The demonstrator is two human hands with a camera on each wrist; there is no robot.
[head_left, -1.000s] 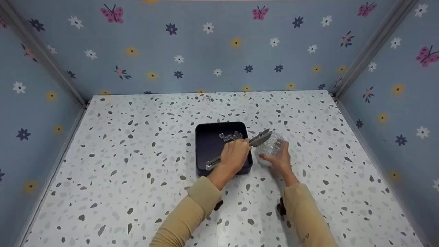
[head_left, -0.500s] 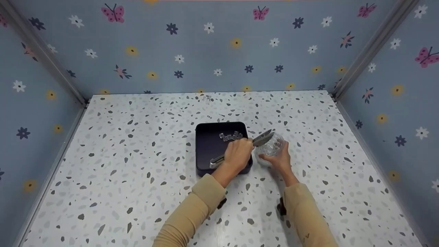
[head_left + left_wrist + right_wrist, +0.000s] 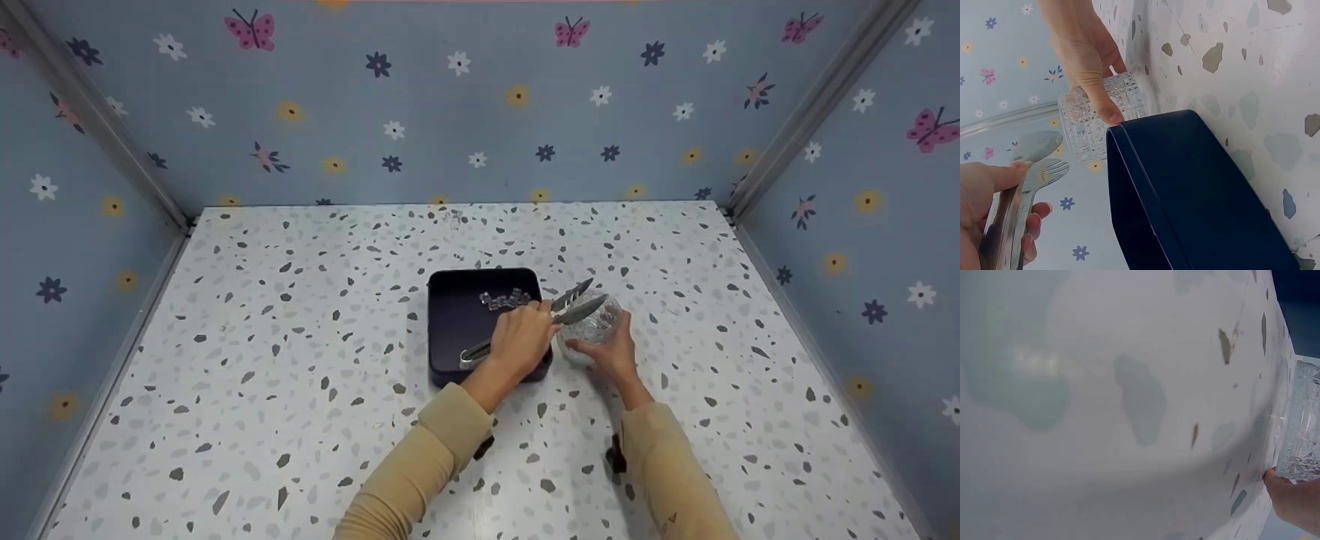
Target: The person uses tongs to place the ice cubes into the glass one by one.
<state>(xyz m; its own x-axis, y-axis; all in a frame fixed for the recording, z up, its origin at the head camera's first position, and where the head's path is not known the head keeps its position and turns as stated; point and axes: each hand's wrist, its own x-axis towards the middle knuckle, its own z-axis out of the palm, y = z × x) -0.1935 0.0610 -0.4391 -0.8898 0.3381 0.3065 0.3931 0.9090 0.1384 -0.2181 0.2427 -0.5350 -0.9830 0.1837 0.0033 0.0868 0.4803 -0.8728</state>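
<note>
My left hand [image 3: 519, 334] grips metal serving tongs [image 3: 583, 310] over the right side of a dark square tray [image 3: 459, 322]. In the left wrist view one end of the tongs is spoon-shaped [image 3: 1039, 145] and the other forked [image 3: 1050, 171], and the two stand apart with nothing between them. The tips reach over the mouth of a clear textured glass [image 3: 598, 322]. My right hand [image 3: 616, 351] holds this glass upright on the table, thumb in front and fingers round the far side. Several small clear cubes [image 3: 502, 301] lie in the tray's back right part.
The glass stands close beside the tray's right wall [image 3: 1196, 180]. A speckled white table [image 3: 262, 360] spreads around them. Blue flowered panels [image 3: 480, 112] rise at the back and both sides.
The tongs have shifted slightly right over the glass, and their ends, close together before, have spread apart. My right hand and the glass stay in place.
</note>
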